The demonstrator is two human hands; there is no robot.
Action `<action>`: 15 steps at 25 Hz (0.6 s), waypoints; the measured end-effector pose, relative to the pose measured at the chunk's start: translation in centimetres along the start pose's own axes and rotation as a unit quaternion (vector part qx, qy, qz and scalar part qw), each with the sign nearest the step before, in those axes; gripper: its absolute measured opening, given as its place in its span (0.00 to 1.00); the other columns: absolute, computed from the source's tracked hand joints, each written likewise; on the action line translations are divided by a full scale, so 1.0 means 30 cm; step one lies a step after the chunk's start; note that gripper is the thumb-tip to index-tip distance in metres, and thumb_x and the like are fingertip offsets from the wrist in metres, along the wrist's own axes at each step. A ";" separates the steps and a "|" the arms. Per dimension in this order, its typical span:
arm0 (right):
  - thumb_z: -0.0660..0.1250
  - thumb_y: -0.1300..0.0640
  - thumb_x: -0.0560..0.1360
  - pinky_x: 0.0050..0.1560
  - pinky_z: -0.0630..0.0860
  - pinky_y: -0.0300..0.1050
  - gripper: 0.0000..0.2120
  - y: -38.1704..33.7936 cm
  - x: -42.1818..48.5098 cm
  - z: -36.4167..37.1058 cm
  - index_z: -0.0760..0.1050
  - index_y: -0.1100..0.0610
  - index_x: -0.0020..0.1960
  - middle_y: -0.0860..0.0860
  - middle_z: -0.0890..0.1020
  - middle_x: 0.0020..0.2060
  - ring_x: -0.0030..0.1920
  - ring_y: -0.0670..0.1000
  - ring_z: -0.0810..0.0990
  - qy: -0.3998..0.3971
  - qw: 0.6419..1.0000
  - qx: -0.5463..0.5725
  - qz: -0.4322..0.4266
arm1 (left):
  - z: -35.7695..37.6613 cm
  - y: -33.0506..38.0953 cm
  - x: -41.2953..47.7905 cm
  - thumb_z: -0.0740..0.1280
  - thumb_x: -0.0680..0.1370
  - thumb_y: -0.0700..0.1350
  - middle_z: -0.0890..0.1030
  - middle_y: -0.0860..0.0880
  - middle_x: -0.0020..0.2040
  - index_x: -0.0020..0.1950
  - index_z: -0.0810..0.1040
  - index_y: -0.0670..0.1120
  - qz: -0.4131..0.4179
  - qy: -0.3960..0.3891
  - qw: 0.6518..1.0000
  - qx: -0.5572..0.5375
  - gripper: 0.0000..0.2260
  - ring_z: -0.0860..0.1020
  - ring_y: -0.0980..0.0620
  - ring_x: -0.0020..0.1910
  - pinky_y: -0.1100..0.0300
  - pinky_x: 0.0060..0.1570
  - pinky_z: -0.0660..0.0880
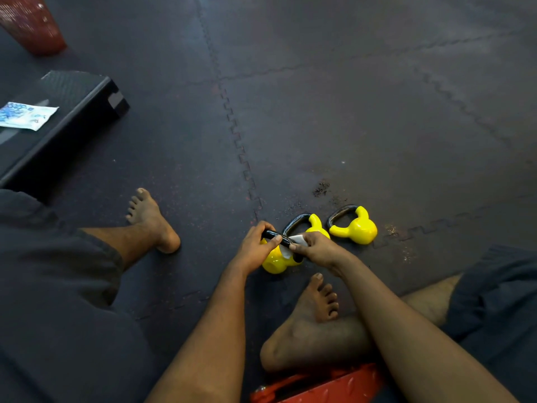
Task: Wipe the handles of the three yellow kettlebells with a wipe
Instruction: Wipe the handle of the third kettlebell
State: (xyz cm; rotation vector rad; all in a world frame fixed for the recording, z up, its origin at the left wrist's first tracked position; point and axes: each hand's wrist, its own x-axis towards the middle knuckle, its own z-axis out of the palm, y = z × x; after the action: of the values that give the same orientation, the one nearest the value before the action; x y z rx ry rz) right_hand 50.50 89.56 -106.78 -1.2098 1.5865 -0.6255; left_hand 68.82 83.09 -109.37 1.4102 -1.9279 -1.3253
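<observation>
A red metal piece (pixel 319 385) is lying at the very bottom edge, just below the person's bare right foot (pixel 316 303), which is resting on its side on the floor (pixel 348 112) of dark interlocking rubber mats. Both forearms are reaching forward from here, with dark shorts (pixel 58 286) covering the thighs on either side.

The left hand (pixel 255 245) is gripping the black handle (pixel 271 235) of the nearest kettlebell (pixel 274 263), its fingers curled over the bar. The right hand (pixel 316 248) is pinching a white wipe (pixel 297 239) against the same handle, fingers closed on the wipe, which is wrapping partly round the bar. This yellow kettlebell is sitting on the floor between the two hands, just ahead of the right foot.

The middle kettlebell (pixel 315 225) is lying just behind the right hand, and the third kettlebell (pixel 359 228) is lying beside it to the right, both tipped with their dark handles pointing away to the left.

The left foot (pixel 151 222) is resting flat, well to the left. Farther left, a blue-and-white packet (pixel 26 115) is lying on a black platform (pixel 72 112), and a red object (pixel 32 21) is standing in the top corner.
</observation>
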 end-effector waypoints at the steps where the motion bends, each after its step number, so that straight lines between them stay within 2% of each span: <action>1: 0.69 0.55 0.77 0.33 0.63 0.41 0.08 0.001 0.003 -0.001 0.79 0.58 0.41 0.46 0.72 0.28 0.30 0.44 0.65 0.010 1.000 -0.017 0.000 | -0.001 0.002 -0.001 0.69 0.76 0.48 0.76 0.47 0.51 0.50 0.73 0.53 -0.002 -0.001 1.000 0.000 0.06 0.74 0.53 0.48 0.60 0.48 0.68; 4: 0.73 0.50 0.72 0.33 0.67 0.42 0.09 0.003 0.012 0.010 0.81 0.56 0.39 0.48 0.77 0.28 0.30 0.45 0.71 0.095 0.992 -0.082 0.012 | -0.003 0.001 0.006 0.68 0.76 0.48 0.76 0.47 0.51 0.51 0.74 0.52 -0.009 -0.001 1.000 0.000 0.06 0.74 0.53 0.49 0.61 0.47 0.68; 7: 0.76 0.50 0.69 0.32 0.71 0.38 0.07 -0.003 0.009 0.020 0.84 0.53 0.42 0.49 0.84 0.32 0.31 0.43 0.77 0.163 0.986 -0.032 0.023 | -0.001 -0.009 0.015 0.68 0.76 0.49 0.76 0.47 0.52 0.51 0.73 0.53 -0.010 0.005 1.000 -0.001 0.06 0.74 0.53 0.50 0.60 0.47 0.68; 9: 0.74 0.51 0.71 0.33 0.72 0.39 0.06 0.003 0.009 0.014 0.83 0.54 0.44 0.49 0.83 0.32 0.32 0.44 0.76 0.133 0.991 -0.026 0.011 | 0.004 -0.006 0.015 0.68 0.76 0.49 0.76 0.47 0.52 0.51 0.73 0.54 -0.007 0.004 1.000 0.001 0.06 0.74 0.53 0.50 0.61 0.48 0.68; 12: 0.68 0.55 0.77 0.33 0.67 0.38 0.04 0.000 -0.002 0.003 0.81 0.54 0.44 0.46 0.76 0.29 0.31 0.43 0.69 0.031 0.999 -0.019 -0.004 | 0.010 -0.002 0.013 0.68 0.76 0.48 0.77 0.47 0.52 0.50 0.73 0.54 0.006 0.000 1.000 0.002 0.06 0.74 0.53 0.50 0.61 0.49 0.68; 13: 0.69 0.55 0.76 0.32 0.65 0.39 0.05 -0.003 -0.001 0.001 0.81 0.54 0.43 0.46 0.74 0.28 0.30 0.43 0.67 0.039 0.999 -0.035 -0.002 | 0.010 -0.001 0.014 0.68 0.76 0.48 0.77 0.47 0.51 0.50 0.73 0.54 0.007 0.002 1.000 0.004 0.06 0.75 0.53 0.50 0.61 0.49 0.69; 15: 0.72 0.52 0.73 0.30 0.66 0.38 0.05 -0.011 0.002 0.008 0.82 0.53 0.41 0.46 0.76 0.27 0.27 0.42 0.70 0.123 0.989 -0.085 0.012 | 0.012 0.002 0.017 0.68 0.76 0.49 0.76 0.48 0.52 0.51 0.73 0.54 -0.005 0.009 1.000 0.006 0.06 0.75 0.52 0.51 0.60 0.50 0.70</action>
State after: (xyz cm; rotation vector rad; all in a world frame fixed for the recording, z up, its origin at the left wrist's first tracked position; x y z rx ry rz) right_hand 50.84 89.42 -106.61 -1.2740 1.8891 -0.6547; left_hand 68.32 82.80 -109.59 1.4345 -1.9216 -1.3034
